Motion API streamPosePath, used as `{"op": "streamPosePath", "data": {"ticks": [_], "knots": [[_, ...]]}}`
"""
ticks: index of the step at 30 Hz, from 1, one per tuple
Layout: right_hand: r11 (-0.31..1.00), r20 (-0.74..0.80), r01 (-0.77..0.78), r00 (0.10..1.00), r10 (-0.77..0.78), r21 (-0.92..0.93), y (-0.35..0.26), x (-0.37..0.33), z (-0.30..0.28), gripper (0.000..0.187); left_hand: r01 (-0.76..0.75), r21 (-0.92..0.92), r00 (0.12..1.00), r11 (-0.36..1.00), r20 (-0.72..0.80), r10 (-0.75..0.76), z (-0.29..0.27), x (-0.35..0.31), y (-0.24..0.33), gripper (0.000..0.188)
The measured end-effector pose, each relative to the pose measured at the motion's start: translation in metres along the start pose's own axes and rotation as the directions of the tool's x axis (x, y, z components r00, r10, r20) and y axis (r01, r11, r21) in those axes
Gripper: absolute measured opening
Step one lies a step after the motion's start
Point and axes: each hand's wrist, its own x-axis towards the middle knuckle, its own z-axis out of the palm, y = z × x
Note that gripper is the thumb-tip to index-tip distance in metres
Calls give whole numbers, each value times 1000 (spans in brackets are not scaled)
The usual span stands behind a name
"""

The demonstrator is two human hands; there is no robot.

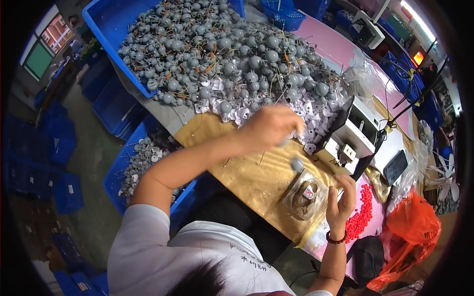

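My left hand [273, 126] is blurred by motion over the gold sheet, at the near edge of the heap. Its fingers are curled, and a bit of grey shows beneath them; what they hold is unclear. My right hand [342, 201], with a dark bead bracelet at the wrist, is beside a clear block fixture [302, 212]. Its thumb and bent fingers are apart, with nothing visible between them. A small white part with a red mark [309, 192] sits in the fixture. Just behind it is a blurred grey round piece [296, 165].
Grey ball-shaped parts with thin stems [207, 49] are heaped from a blue bin [114, 55] onto the table, with white pieces [316, 118] along the near side. A white boxy machine [353, 133], red small parts [363, 212] and an orange bag [412, 222] lie right. Another blue bin [111, 185] stands lower left.
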Motion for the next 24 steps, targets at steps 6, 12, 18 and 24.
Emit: {"op": "streamPosePath", "data": {"ticks": [6,12,18,24], "knots": [[880,266,-308,939,220,362,-14,2,10,28,131,-119,960,984,263,-96,89,-13,49,12],[743,435,-558,810,393,369,13,-37,-4,16,873,-432,481,225,841,-248,129,-49,57,21],[444,526,-798,603,600,408,22,-51,-14,15,816,-571,575,91,785,-229,130,-77,69,30],[978,333,-170,921,201,-121,30,-40,2,21,403,-299,873,865,409,-266,122,-90,68,33]]}}
